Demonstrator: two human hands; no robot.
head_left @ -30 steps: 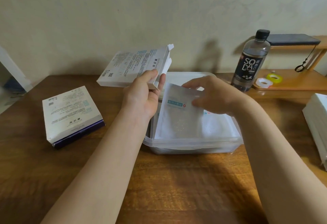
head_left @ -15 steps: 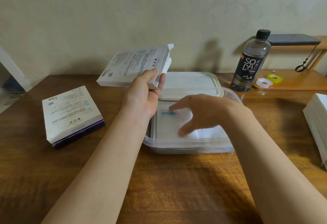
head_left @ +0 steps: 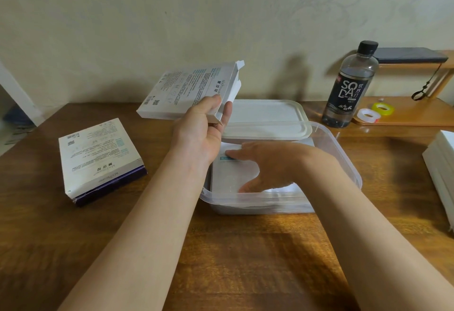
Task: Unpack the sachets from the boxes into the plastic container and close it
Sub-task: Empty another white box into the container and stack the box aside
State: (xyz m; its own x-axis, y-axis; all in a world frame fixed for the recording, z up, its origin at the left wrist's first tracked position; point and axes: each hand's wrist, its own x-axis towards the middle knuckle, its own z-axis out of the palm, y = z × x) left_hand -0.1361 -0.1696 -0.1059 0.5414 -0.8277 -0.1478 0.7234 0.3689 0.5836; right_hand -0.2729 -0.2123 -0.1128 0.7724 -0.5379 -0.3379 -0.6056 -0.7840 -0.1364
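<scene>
Right hand (head_left: 267, 165): fingers straight and spread, pressing flat on the top sachet (head_left: 233, 175) inside the plastic container (head_left: 344, 153). It grips nothing. Left hand (head_left: 201, 128): curled round one corner of the open box (head_left: 189, 92), holding it in the air over the container's back-left corner, with the flap end above the lid (head_left: 265, 119).

Risks as I read them:
- Top sachet lies toward the container's left side, with more white packets under and beside it. If the pile springs up past the rim when the palm lifts, the lid won't seat. The packets look slick and likely to slide.
- Can't see into the open box. If anything is left inside, a one-corner grip with the mouth open could let it slip out onto the lid or tabletop (head_left: 245, 249).
- Right forearm crosses the container's front wall. The plastic looks thin and light, so a careless withdrawal could drag or tip it.
- Lid lies just behind the container, touching or overlapping the back rim; can't tell which. Soda bottle (head_left: 348, 87) stands near the lid's right end, so a reach for the lid could knock it over.
- Second box (head_left: 98, 158) lies on the tabletop well to the left. Can't tell if it's been emptied. Closing before checking it could leave the job short.
- White stack (head_left: 442, 170) at the right edge: can't tell what it is.
</scene>
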